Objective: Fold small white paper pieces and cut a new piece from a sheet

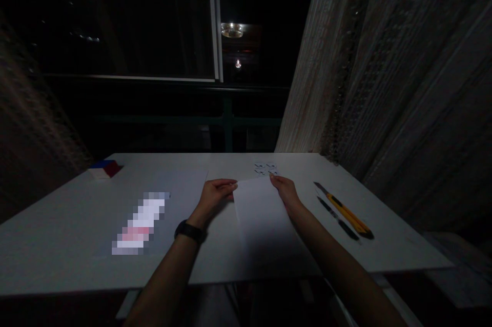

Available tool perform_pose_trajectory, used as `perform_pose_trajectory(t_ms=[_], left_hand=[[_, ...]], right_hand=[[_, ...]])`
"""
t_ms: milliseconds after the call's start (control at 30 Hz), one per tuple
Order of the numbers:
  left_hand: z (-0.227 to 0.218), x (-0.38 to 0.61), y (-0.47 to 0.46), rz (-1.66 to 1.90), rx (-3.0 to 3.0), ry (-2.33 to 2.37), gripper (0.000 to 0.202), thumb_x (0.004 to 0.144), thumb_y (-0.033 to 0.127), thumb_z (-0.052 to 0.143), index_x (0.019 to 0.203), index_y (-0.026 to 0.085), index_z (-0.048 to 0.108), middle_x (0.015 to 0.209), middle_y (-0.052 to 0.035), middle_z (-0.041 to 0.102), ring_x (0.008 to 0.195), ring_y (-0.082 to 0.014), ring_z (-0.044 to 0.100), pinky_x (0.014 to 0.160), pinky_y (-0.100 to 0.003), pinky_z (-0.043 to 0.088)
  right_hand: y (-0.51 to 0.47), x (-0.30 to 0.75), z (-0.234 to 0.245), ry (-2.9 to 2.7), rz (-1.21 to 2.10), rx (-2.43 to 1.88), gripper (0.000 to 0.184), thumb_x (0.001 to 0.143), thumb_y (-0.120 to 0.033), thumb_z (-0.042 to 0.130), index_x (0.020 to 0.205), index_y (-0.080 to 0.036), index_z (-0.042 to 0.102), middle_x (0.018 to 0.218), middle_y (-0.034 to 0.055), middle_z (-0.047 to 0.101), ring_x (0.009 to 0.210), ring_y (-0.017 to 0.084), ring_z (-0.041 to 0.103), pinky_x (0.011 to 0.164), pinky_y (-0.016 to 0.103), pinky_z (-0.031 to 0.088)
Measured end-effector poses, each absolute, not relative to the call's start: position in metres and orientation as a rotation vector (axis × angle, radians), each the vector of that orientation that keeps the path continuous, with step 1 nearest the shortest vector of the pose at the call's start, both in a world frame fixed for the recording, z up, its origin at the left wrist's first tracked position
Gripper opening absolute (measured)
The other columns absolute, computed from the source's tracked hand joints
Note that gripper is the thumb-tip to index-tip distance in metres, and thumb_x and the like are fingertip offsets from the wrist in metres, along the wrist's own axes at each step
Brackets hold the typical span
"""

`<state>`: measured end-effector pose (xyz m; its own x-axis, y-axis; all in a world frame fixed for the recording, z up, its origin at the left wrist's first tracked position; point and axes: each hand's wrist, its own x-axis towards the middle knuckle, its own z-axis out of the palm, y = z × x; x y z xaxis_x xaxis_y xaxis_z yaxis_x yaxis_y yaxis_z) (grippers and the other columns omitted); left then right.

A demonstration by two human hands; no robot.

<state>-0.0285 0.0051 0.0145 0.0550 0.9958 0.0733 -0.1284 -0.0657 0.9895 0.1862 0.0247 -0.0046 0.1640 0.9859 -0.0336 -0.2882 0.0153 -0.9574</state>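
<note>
A blank white sheet of paper [259, 214] is held over the near middle of the table, its lower part in shadow. My left hand [217, 196], with a dark band on the wrist, pinches the sheet's upper left corner. At the upper right corner, my right hand [286, 192] grips the same sheet, thumb on top. Just beyond the sheet lie several small white cards with dark marks [265, 167]. To the right of my right hand, a yellow utility knife [348, 214] and a black pen [338, 218] lie side by side on the tabletop.
On the white table [219, 265], a blurred-out bright phone-like shape [140, 224] rests on another pale sheet [188, 199] at left. A blue, red and white block [104, 169] sits at the far left. Curtains [307, 86] flank a dark window behind the table.
</note>
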Motion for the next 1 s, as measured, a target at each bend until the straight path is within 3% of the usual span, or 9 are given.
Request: perform_pose_trajectory(t_ms=[133,267,600,733,1000], left_hand=[[0.0155,-0.0285,0.0047,1.288,1.233,1.084,0.038,0.056,0.027,0.075,0.089,0.009,0.068,0.073,-0.0077,0.069,0.062,-0.0142,0.062,0.057,-0.024,0.050],[0.0152,-0.0282,0.0043,1.301,1.245,1.125,0.030,0.056,0.027,0.075,0.079,0.009,0.070,0.072,-0.0090,0.069,0.061,-0.0143,0.062,0.057,-0.024,0.050],[0.0119,-0.0276,0.0085,1.364,1.270,1.200,0.026,0.057,0.027,0.074,0.076,0.011,0.071,0.070,-0.0081,0.069,0.059,-0.0148,0.061,0.055,-0.025,0.049],[0.0122,-0.0281,0.0101,1.406,1.243,1.247,0.022,0.057,0.023,0.073,0.075,0.010,0.071,0.070,-0.0081,0.069,0.058,-0.0139,0.060,0.055,-0.024,0.048],[0.0124,-0.0290,0.0102,1.375,1.141,1.240,0.023,0.055,0.021,0.074,0.074,0.009,0.070,0.069,-0.0081,0.069,0.057,-0.0133,0.060,0.055,-0.023,0.048]], right_hand=[[0.0235,0.1855,-0.0045,-0.883,1.213,-1.066,0.039,0.047,-0.050,0.074,0.061,-0.015,0.064,0.047,-0.0004,0.059,0.042,0.013,0.048,0.044,0.026,0.036],[0.0235,0.1858,-0.0049,-0.912,1.198,-1.062,0.041,0.047,-0.052,0.073,0.061,-0.015,0.064,0.047,-0.0004,0.059,0.042,0.013,0.048,0.043,0.026,0.035],[0.0209,0.1838,-0.0045,-0.958,1.190,-1.060,0.041,0.052,-0.054,0.070,0.060,-0.014,0.064,0.049,-0.0002,0.059,0.043,0.013,0.049,0.046,0.026,0.036],[0.0197,0.1836,-0.0042,-0.959,1.238,-1.107,0.042,0.055,-0.055,0.068,0.053,-0.014,0.059,0.047,0.0013,0.058,0.043,0.013,0.049,0.046,0.027,0.036],[0.0196,0.1833,-0.0038,-0.923,1.216,-1.135,0.038,0.046,-0.047,0.075,0.046,-0.014,0.057,0.043,0.0001,0.056,0.040,0.012,0.045,0.044,0.026,0.034]])
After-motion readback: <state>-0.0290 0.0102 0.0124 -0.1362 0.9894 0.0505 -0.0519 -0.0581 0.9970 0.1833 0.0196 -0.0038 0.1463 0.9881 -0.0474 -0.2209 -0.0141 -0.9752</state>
